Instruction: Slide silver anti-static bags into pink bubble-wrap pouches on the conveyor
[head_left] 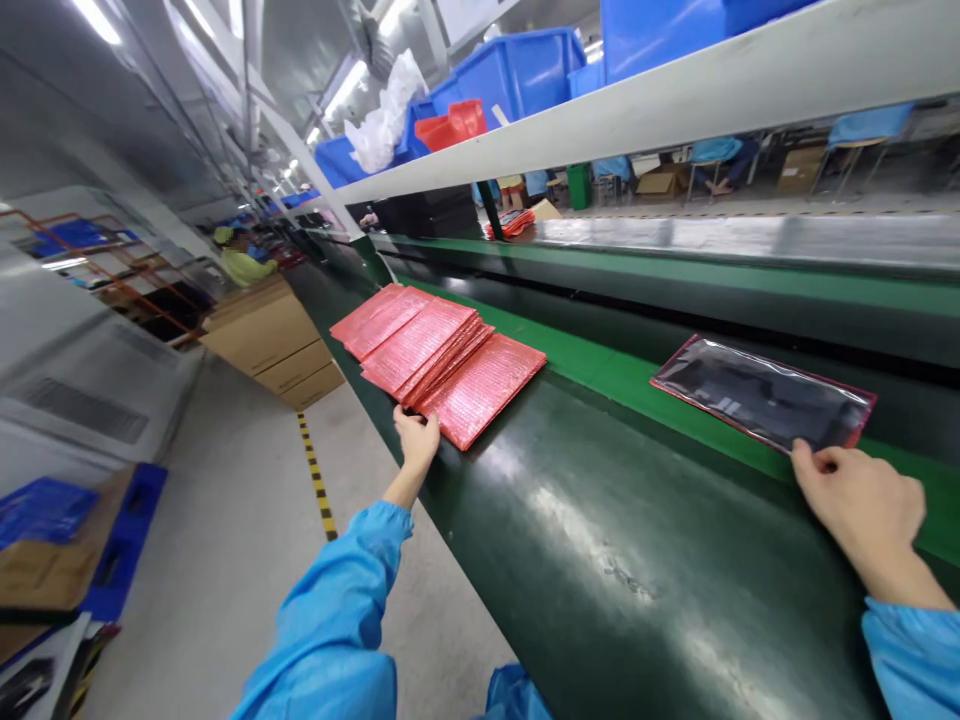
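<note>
Pink bubble-wrap bags (420, 340) lie fanned out in an overlapping row on the dark green workbench (600, 540). At the near edge of this row, my left hand (418, 440) pinches the edge of a bag between thumb and fingers. On the right, my right hand (862, 505) grips the near corner of a flat dark panel in a shiny clear bag with pink edges (765, 390). That bagged panel is over the bright green strip and the black channel behind it; whether it rests there or is lifted slightly, I cannot tell.
A white shelf (637, 105) above the bench carries blue bins (517, 75) and a red bin (452, 125). More red bags (514, 222) lie behind. Cardboard boxes (270, 340) stand on the floor at left, near a person in yellow-green (244, 262). A blue pallet (124, 545) lies lower left.
</note>
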